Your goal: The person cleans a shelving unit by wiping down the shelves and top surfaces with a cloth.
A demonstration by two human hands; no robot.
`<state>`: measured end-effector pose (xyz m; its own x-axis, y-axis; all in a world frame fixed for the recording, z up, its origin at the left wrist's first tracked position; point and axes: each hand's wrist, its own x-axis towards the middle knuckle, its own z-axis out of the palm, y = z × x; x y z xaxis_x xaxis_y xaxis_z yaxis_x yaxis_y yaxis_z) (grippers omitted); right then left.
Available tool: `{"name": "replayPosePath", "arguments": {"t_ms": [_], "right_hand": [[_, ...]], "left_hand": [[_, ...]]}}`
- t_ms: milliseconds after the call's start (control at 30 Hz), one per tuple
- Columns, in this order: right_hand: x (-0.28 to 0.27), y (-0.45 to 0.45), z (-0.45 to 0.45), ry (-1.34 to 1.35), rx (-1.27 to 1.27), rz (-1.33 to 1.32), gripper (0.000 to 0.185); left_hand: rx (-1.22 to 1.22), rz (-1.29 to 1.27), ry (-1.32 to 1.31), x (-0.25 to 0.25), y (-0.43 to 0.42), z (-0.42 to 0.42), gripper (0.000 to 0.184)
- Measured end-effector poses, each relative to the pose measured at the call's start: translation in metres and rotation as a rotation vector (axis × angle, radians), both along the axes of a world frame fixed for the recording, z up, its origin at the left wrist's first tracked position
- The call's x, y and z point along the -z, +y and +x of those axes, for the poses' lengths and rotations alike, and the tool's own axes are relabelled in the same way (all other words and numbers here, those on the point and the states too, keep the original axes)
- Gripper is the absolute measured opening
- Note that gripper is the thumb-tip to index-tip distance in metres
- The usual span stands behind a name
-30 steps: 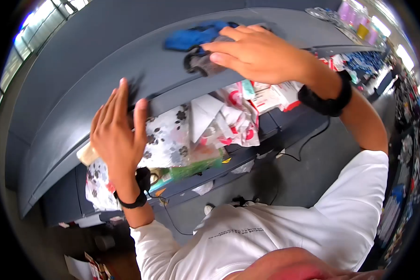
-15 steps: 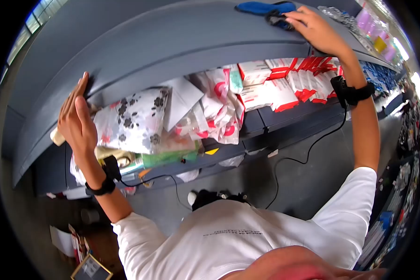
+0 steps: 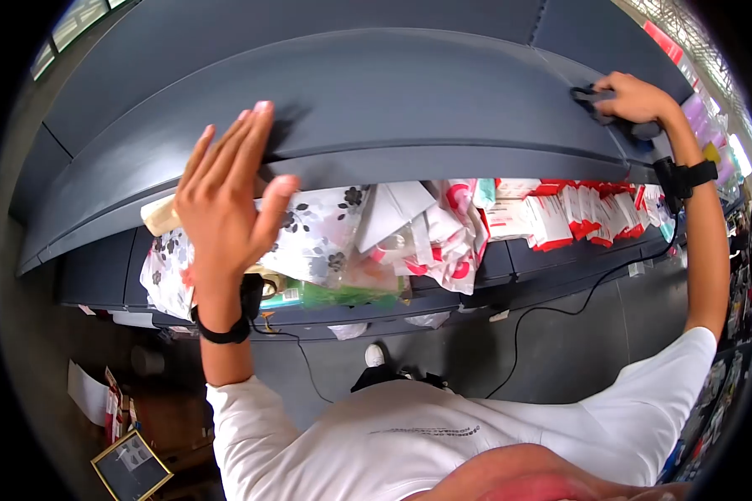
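Note:
My left hand (image 3: 230,179) is open above the front of the upper grey shelf (image 3: 376,92), fingers stretched out and thumb spread, holding nothing. Whether its fingertips touch the surface I cannot tell. Below it lie flower-patterned packages (image 3: 317,230) and a cream-coloured object (image 3: 160,215), partly covered by the hand. At the right end of the same shelf, my right hand (image 3: 637,98) is closed with bent fingers on a dark, crumpled cloth-like item (image 3: 589,100). Part of that item is hidden beneath the hand. Both wrists wear black straps with cabled devices.
On the lower shelf lie white envelopes (image 3: 393,213), pink-and-white plastic bags (image 3: 451,250) and red-and-white boxes (image 3: 551,221). A black cable (image 3: 551,311) hangs in front of me. A framed picture (image 3: 132,468) stands low at the left. Purple packages (image 3: 700,121) are at far right.
My right hand has moved right along the shelf with the dark item. The blue piece beside it no longer shows clearly. My left hand has turned and shifted right as the view moved.

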<state>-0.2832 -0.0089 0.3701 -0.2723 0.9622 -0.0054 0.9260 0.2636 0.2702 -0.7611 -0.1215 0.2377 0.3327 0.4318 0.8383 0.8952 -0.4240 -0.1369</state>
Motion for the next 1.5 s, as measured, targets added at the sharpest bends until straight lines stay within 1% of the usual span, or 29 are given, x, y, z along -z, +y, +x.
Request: {"name": "replayPosePath", "arguments": {"t_ms": [33, 67, 100, 133, 167, 200, 267, 300, 333, 367, 400, 467, 567, 600, 700, 733, 800, 933, 1067, 1133, 1167, 1233, 1267, 1300, 1333, 1367, 1400, 1467, 1500], "right_hand": [[0.000, 0.001, -0.039, -0.045, -0.046, -0.031, 0.053], [-0.007, -0.003, -0.089, -0.136, -0.022, -0.089, 0.047], [-0.023, -0.002, -0.136, -0.138, -0.003, -0.303, 0.047], [-0.025, 0.020, -0.156, -0.108, -0.176, -0.404, 0.050], [-0.017, 0.041, -0.176, -0.055, -0.334, -0.343, 0.047], [-0.018, 0.045, -0.208, -0.076, -0.432, -0.313, 0.055], [-0.002, 0.076, -0.258, -0.073, -0.561, -0.233, 0.054], [-0.035, 0.013, -0.297, 0.119, -0.258, -0.461, 0.039], [-0.026, 0.038, -0.309, 0.170, -0.402, -0.491, 0.043], [-0.031, 0.039, -0.323, 0.119, -0.423, -0.482, 0.045], [-0.006, 0.095, -0.342, -0.073, -0.703, -0.245, 0.047], [-0.016, 0.099, -0.354, -0.122, -0.506, -0.420, 0.052], [-0.004, 0.122, -0.336, -0.089, -0.470, -0.264, 0.055], [0.000, 0.130, -0.319, -0.125, -0.540, -0.189, 0.052], [0.017, 0.166, -0.251, -0.150, -0.451, -0.165, 0.044], [0.027, 0.178, -0.217, -0.205, -0.375, -0.051, 0.052], [0.012, 0.127, -0.194, -0.250, -0.171, -0.099, 0.050], [0.013, 0.123, -0.094, -0.283, 0.148, -0.132, 0.049], [0.014, 0.124, -0.035, -0.312, 0.265, -0.089, 0.046], [0.008, 0.122, -0.051, -0.334, 0.258, -0.182, 0.044], [0.012, 0.126, -0.060, -0.407, 0.259, -0.166, 0.043], [0.018, 0.123, -0.087, -0.357, 0.141, -0.114, 0.045], [0.019, 0.112, -0.111, -0.253, 0.126, -0.106, 0.048], [0.018, 0.090, -0.132, -0.257, -0.045, -0.034, 0.049], [0.033, 0.096, -0.125, -0.290, -0.330, 0.174, 0.049], [0.049, 0.100, -0.116, -0.291, -0.387, 0.302, 0.047], [0.044, 0.090, -0.124, -0.288, -0.374, 0.291, 0.047], [0.019, 0.068, -0.137, 0.054, -0.504, -0.075, 0.035], [0.015, 0.061, -0.138, 0.087, -0.423, -0.136, 0.028]], "left_hand": [[-0.005, 0.038, 0.004, 0.001, 0.003, 0.001, 0.067], [-0.010, 0.068, -0.003, 0.002, 0.004, 0.002, 0.063], [-0.028, 0.083, -0.028, 0.004, 0.004, 0.005, 0.060], [-0.042, 0.105, -0.049, 0.003, 0.005, 0.008, 0.057], [-0.040, 0.144, -0.062, 0.005, 0.007, 0.009, 0.055], [-0.040, 0.160, -0.070, 0.007, 0.009, 0.009, 0.055], [-0.025, 0.157, -0.077, 0.006, 0.008, 0.008, 0.056], [-0.020, 0.160, -0.076, 0.007, 0.009, 0.008, 0.057], [-0.020, 0.152, -0.079, 0.006, 0.008, 0.008, 0.059], [-0.013, 0.154, -0.081, 0.008, 0.009, 0.007, 0.060], [-0.006, 0.150, -0.086, 0.010, 0.011, 0.006, 0.061], [-0.013, 0.134, -0.072, 0.008, 0.010, 0.006, 0.064], [-0.005, 0.147, -0.061, 0.010, 0.011, 0.004, 0.065], [-0.002, 0.139, -0.076, 0.010, 0.011, 0.005, 0.063], [0.003, 0.133, -0.105, 0.011, 0.010, 0.006, 0.060], [0.006, 0.131, -0.110, 0.011, 0.011, 0.006, 0.060], [0.011, 0.137, -0.110, 0.012, 0.010, 0.006, 0.058], [0.030, 0.138, -0.119, 0.011, 0.010, 0.005, 0.055], [0.030, 0.150, -0.116, 0.011, 0.011, 0.006, 0.050], [0.037, 0.153, -0.119, 0.011, 0.011, 0.007, 0.049], [0.037, 0.186, -0.118, 0.010, 0.013, 0.007, 0.053], [0.036, 0.215, -0.118, 0.009, 0.014, 0.008, 0.056], [0.012, 0.147, -0.134, 0.011, 0.011, 0.008, 0.043], [0.002, 0.129, -0.131, 0.011, 0.009, 0.009, 0.042], [-0.009, 0.111, -0.126, 0.008, 0.008, 0.010, 0.042], [-0.005, 0.112, -0.121, 0.008, 0.008, 0.010, 0.042], [-0.011, 0.112, -0.114, 0.006, 0.007, 0.011, 0.042], [-0.021, 0.115, -0.086, 0.006, 0.008, 0.009, 0.043], [-0.039, 0.113, -0.086, 0.006, 0.007, 0.010, 0.044]]}}
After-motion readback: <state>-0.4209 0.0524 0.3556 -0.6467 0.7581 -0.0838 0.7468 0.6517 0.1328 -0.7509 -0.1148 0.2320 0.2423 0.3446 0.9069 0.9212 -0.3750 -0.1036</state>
